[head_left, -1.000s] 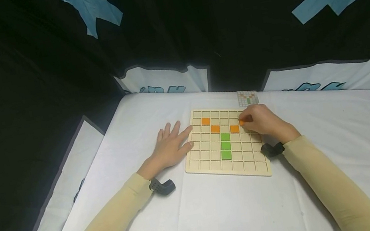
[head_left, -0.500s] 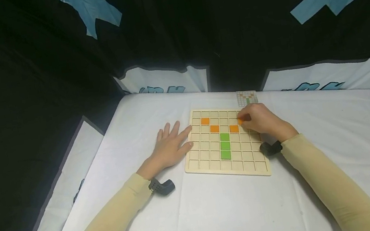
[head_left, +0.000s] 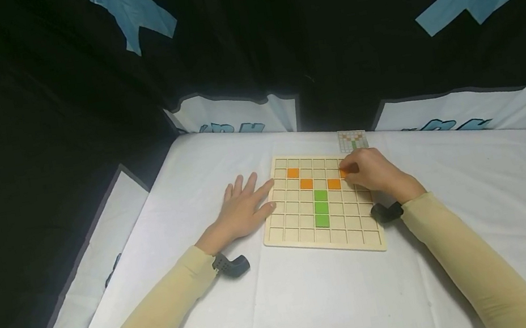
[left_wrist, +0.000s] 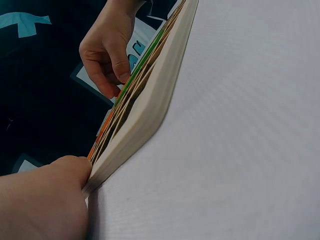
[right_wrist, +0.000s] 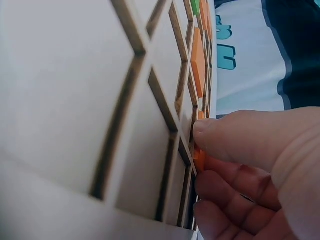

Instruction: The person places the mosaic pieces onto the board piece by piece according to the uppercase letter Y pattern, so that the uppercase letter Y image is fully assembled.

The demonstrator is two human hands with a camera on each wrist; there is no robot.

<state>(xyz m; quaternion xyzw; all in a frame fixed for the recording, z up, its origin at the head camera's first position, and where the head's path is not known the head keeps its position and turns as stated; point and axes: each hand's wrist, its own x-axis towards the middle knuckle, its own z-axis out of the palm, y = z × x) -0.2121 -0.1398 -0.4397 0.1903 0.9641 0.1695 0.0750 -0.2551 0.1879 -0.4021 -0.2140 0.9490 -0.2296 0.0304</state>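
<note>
A wooden grid board lies on the white-covered table. Three green square tiles form a column in its cells, with orange tiles up and to both sides. At the board's upper right, my right hand pinches an orange tile between thumb and fingers, down at a cell; whether it sits flat is hidden by the fingers. My left hand lies spread on the cloth, its thumb and index fingertips touching the board's left edge. The left wrist view shows that thumb against the board's side.
Just behind the board's far right corner lies a small card printed with a grid and coloured squares. White cloth covers the table. Black curtain with blue patches hangs beyond the far edge. Each wrist wears a dark camera mount.
</note>
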